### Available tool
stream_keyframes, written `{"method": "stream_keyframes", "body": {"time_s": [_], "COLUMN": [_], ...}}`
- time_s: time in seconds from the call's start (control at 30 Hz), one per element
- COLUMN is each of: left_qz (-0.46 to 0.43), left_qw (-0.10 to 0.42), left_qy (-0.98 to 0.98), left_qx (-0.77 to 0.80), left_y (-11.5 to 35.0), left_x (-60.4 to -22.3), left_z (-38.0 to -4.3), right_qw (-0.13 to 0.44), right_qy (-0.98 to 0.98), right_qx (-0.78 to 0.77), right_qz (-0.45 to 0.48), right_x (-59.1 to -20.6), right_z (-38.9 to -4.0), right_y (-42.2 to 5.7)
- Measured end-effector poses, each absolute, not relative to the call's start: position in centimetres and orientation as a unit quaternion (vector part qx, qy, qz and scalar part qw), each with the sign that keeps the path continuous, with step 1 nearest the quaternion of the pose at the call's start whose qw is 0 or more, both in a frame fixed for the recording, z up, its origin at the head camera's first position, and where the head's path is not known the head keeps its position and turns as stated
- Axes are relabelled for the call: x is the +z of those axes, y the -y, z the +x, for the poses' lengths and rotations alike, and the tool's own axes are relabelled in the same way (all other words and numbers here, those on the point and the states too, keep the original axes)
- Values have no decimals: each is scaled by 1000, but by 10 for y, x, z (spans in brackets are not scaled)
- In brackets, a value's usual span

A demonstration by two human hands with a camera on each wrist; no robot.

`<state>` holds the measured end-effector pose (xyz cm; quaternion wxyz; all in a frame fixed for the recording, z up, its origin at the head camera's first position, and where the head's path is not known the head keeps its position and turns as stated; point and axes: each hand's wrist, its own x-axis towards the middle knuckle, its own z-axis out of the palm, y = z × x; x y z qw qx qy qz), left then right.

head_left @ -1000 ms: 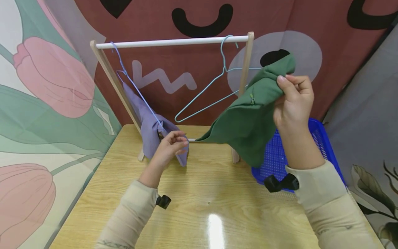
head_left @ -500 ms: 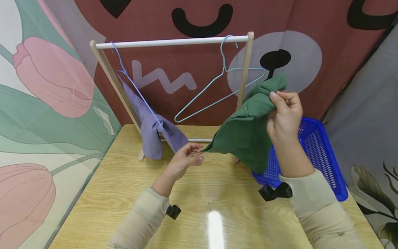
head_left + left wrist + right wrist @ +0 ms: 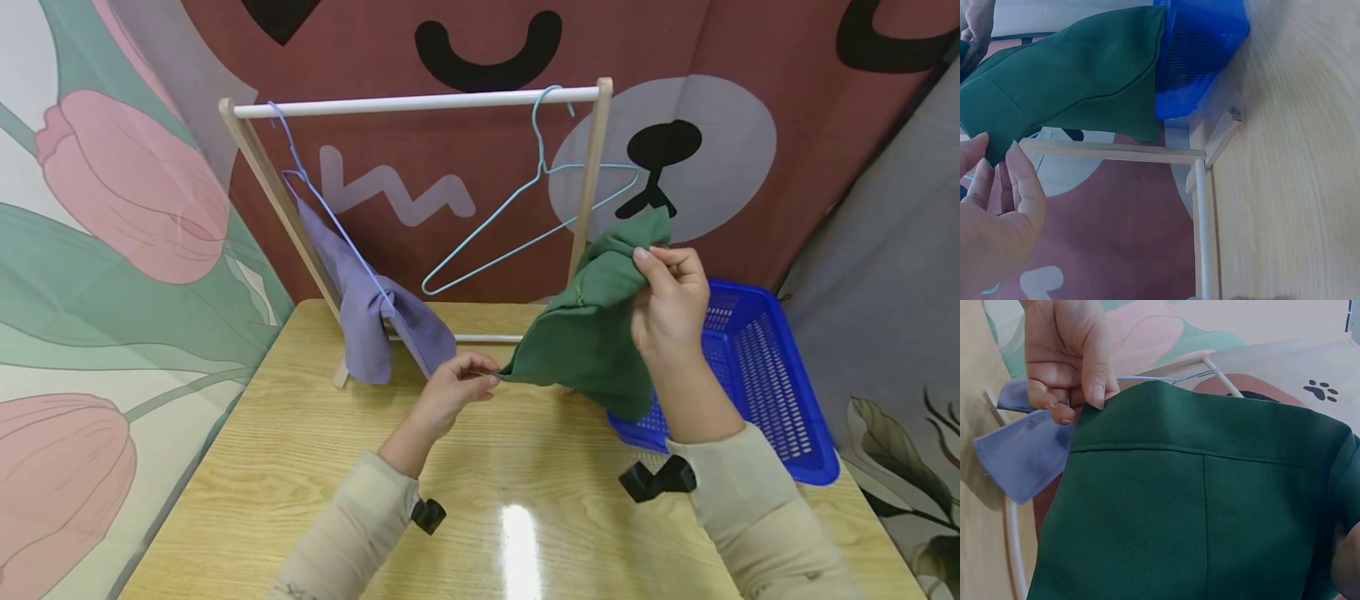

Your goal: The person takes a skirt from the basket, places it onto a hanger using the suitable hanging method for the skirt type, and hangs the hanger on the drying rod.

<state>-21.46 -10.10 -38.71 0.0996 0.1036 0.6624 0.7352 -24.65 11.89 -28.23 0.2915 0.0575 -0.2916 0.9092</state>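
Observation:
Small green pants (image 3: pixel 592 333) with a waistband and a little bow are stretched between my hands above the table. My left hand (image 3: pixel 442 398) pinches one end of the waistband between thumb and fingers, seen close up in the left wrist view. At the other end, my right hand (image 3: pixel 671 321) grips bunched fabric, held higher. In the right wrist view the waistband and a centre seam of the pants (image 3: pixel 1160 506) show up close. A light-blue hanger (image 3: pixel 483 230) hangs bare on the rack behind. Purple cloth (image 3: pixel 360 333) drapes from a lilac hanger (image 3: pixel 330 212) left of my left hand.
The rack has a white top bar (image 3: pixel 427 102) and wooden side posts, standing at the back of the wooden table (image 3: pixel 480 500). A blue plastic basket (image 3: pixel 813 433) sits at the right, partly behind my right hand. Printed fabric (image 3: pixel 360 50) covers the wall behind.
My right hand has come down and left with the green pants. The left hand has moved right from beside the purple cloth and now pinches the waistband's near end.

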Motion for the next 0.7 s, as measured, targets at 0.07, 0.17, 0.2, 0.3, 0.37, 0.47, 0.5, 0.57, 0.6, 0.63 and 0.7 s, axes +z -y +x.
{"method": "stream_keyframes", "body": {"time_s": [0.07, 0.17, 0.2, 0.3, 0.37, 0.47, 0.5, 0.57, 0.6, 0.63, 0.7], "left_qz": [99, 92, 90, 85, 83, 90, 91, 98, 103, 108, 111], "left_qw": [94, 89, 88, 90, 92, 92, 91, 87, 83, 79, 74], "left_qy": [-666, -673, -677, -686, -695, -709, -715, -728, -735, -744, -755], "left_qx": [733, 728, 725, 717, 708, 694, 687, 673, 665, 655, 642], "left_y": [100, 100, 100, 101, 102, 103, 102, 101, 100, 99, 97], "left_x": [-390, -395, -397, -403, -408, -415, -414, -412, -411, -411, -412], "left_z": [-214, -212, -211, -208, -206, -202, -200, -194, -192, -190, -189], "right_qw": [290, 285, 284, 277, 270, 258, 254, 250, 249, 246, 243], "right_qy": [298, 315, 321, 342, 354, 364, 365, 369, 371, 373, 378], "right_qx": [908, 904, 903, 897, 895, 895, 895, 895, 895, 894, 893], "right_qz": [50, 41, 40, 35, 26, 10, 5, -5, -10, -16, -24], "right_x": [-287, -292, -294, -299, -303, -310, -313, -318, -321, -323, -327], "right_z": [-246, -246, -245, -244, -243, -241, -240, -239, -239, -238, -237], "right_y": [-119, -118, -117, -116, -116, -115, -115, -114, -113, -112, -110]}}
